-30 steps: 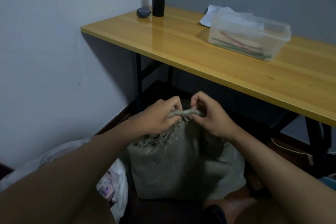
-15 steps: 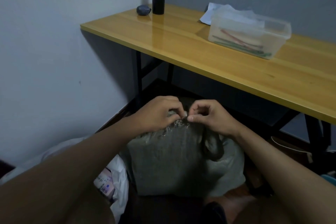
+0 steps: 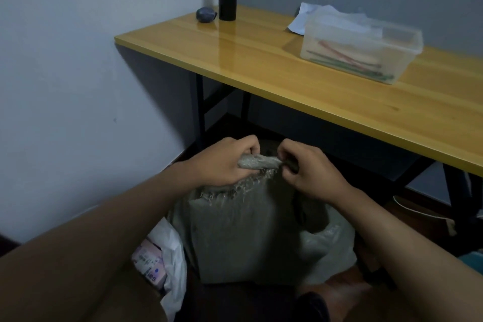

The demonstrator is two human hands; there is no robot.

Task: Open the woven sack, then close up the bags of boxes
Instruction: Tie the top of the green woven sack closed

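Presently, the left hand (image 3: 222, 162) and right hand (image 3: 311, 170) each grip an end of the twisted neck of the grey woven sack (image 3: 243, 232), which stands on the floor below the yellow wooden table (image 3: 287, 70), beside a white plastic bag (image 3: 170, 248) of boxes.

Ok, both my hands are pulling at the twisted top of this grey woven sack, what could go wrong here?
The frayed edge under the twisted top may unravel further if the left hand and right hand tug hard. The grey woven sack could also tip onto the white plastic bag of boxes beside it.
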